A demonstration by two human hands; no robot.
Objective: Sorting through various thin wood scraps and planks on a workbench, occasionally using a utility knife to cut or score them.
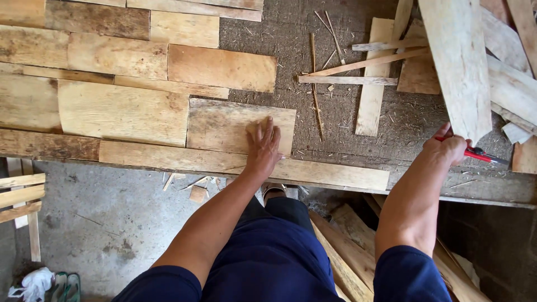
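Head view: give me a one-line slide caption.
Left hand flat on a wooden board among laid planks; right hand grips a red-handled tool beside a pile of offcuts.

Seen from above, two bare forearms reach forward from short dark blue sleeves. The left arm stretches straight ahead, its wrist level. The left hand [263, 146] lies palm down and flat, fingers together and pointing forward, thumb slightly out. The right arm angles up and to the right. The right hand [448, 146] is curled into a closed fist, knuckles up, wrist bent slightly outward.
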